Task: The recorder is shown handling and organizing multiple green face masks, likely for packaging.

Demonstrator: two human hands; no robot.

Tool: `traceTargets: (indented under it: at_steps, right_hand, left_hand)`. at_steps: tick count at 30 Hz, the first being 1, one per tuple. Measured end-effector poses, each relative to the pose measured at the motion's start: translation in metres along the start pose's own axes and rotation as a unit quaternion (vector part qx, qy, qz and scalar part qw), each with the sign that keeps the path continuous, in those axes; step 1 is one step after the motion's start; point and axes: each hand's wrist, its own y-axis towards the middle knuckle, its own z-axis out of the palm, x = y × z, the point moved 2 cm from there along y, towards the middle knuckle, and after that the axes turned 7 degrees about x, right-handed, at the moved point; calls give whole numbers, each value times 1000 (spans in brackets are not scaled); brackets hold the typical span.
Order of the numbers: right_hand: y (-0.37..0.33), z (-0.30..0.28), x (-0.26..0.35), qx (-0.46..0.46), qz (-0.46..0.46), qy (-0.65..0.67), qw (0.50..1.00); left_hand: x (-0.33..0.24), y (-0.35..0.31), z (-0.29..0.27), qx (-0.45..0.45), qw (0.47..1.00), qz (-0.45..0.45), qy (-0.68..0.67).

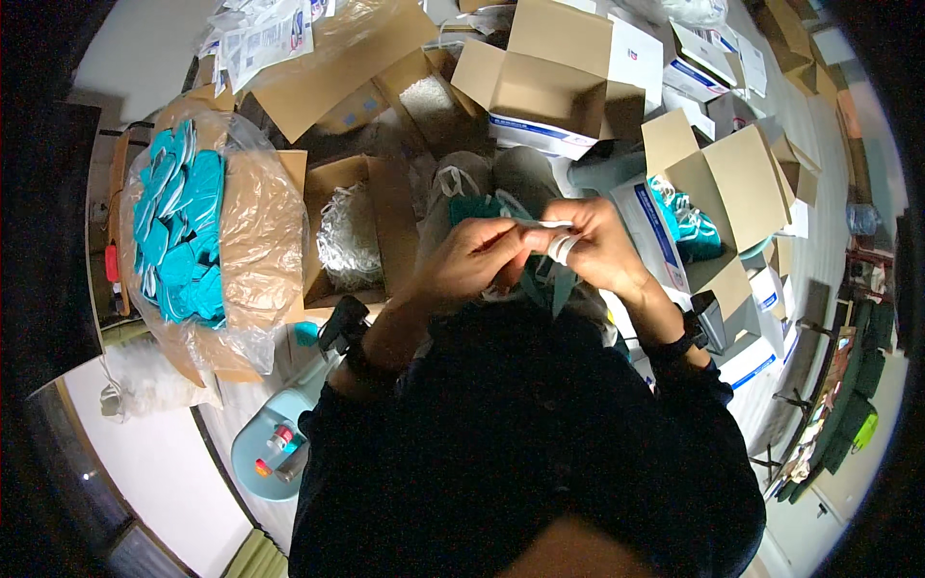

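Here, seen from above, both hands meet at the centre of the view, just above the person's dark-sleeved torso. The left hand is curled, its thumb and forefinger pressed together on one end of a thin white elastic strap; the right hand pinches the other end, with a loop of the strap wound round its fingers. The strap thus lies directly between the two hands, touching both, stretched short across the small gap that separates them. Below and behind the hands, partly hidden by them, lies a teal mask on the person's lap; whether the strap is joined to it cannot be told.

Surroundings: to the left, a large box lined with a clear plastic bag holds a stack of teal masks. Just beside it, nearer the left hand, an open cardboard box contains a tangle of white straps. To the right of the right hand stands an open white-and-blue carton with teal masks inside. Further open cartons lie beyond the hands, toward the top. A pale blue round stool with small objects on it stands at the lower left, well apart from the hands.
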Motion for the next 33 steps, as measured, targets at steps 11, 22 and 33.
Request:
traceTargets:
  at_steps: [11,22,33]
  right_hand:
    - [9,-61,-52,-296,-59,-310,902]
    - [2,-49,-25,-75,17,49,996]
    - [-22,-31,-24,-279,-38,114,953]
  left_hand:
    - [14,-37,15,-54,969,-142,-193]
    - [31,-22,12,21,894,-42,-445]
    - [41,-13,1,13,896,-93,-434]
